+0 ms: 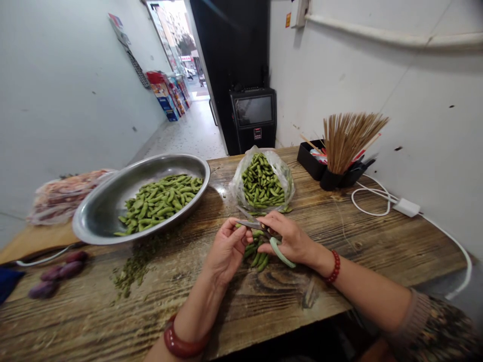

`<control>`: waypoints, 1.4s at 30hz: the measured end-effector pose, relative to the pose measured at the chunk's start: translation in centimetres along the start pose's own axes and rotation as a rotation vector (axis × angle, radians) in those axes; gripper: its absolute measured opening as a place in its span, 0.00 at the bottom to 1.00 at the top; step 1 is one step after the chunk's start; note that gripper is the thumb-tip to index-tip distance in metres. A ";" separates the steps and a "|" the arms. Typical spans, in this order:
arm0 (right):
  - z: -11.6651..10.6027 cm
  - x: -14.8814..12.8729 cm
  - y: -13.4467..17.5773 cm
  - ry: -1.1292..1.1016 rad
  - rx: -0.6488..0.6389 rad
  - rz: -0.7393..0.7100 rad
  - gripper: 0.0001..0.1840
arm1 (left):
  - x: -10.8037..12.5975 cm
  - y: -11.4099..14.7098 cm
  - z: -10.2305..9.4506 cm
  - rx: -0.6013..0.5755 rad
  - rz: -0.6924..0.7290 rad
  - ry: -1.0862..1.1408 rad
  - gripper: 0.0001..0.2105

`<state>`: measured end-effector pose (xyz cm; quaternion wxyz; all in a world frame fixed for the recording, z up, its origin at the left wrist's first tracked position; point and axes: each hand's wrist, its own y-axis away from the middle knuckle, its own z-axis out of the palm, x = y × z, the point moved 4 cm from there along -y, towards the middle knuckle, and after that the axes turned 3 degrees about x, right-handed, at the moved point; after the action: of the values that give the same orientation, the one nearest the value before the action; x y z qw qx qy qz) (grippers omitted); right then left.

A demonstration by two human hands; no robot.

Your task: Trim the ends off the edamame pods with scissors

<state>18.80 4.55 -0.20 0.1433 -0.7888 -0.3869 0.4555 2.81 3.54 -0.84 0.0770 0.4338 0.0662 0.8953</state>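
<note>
1. Two bare hands at work over a wooden worktop [151, 322], both near its front edge.
2. Right hand [290, 236]: grip closed round the handles of the scissors [264, 230]; pale green loops, blades parted and pointing left. Red bead bracelet [334, 266] on that wrist.
3. Left hand [228, 249]: grip pinching a bean pod [238, 225] in its fingertips, right by the blades; most of the pod hidden by fingers. Dark red bangle [184, 342] on the forearm.
4. Loose pods [260, 259] lie on the wood below and between the hands.
5. Clear plastic bag [289, 183], mouth spread, full of green pods [263, 183]; stands just beyond the hands.
6. Steel bowl [86, 226] to the left, tilted-looking, more pods [162, 201] gathered toward its right side.
7. Green scraps [130, 274] scattered in front of the bowl; purple vegetables [71, 269] farther left.
8. Right rear: bundle of wooden skewers [349, 138] upright in a black holder [311, 161]; white cable [377, 191] beside it.
</note>
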 end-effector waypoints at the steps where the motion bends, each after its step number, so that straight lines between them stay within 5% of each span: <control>1: 0.0 0.0 0.0 -0.002 -0.003 0.006 0.32 | -0.1 0.0 -0.1 0.001 -0.003 -0.006 0.12; 7: 0.0 0.2 0.0 0.005 -0.053 0.025 0.28 | 0.6 -0.1 -0.4 0.046 0.032 -0.078 0.12; 12: -0.2 1.0 0.1 0.055 0.040 0.031 0.27 | 1.3 0.1 -0.5 0.062 0.089 -0.166 0.10; 22: -0.3 0.4 -0.2 0.061 -0.048 0.057 0.30 | 0.2 -0.1 -0.5 -0.122 0.076 -0.499 0.11; 29: -0.5 0.2 -0.2 0.063 -0.081 0.024 0.33 | 1.3 -0.2 -0.8 -0.032 0.227 -0.720 0.07; 42: -0.6 0.1 -0.2 0.107 -0.111 0.018 0.32 | 1.7 0.0 0.2 -0.172 0.283 -0.882 0.12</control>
<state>19.25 4.88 0.20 0.1157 -0.8221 -0.3964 0.3920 1.96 3.90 0.60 0.0105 0.7697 -0.1071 0.6293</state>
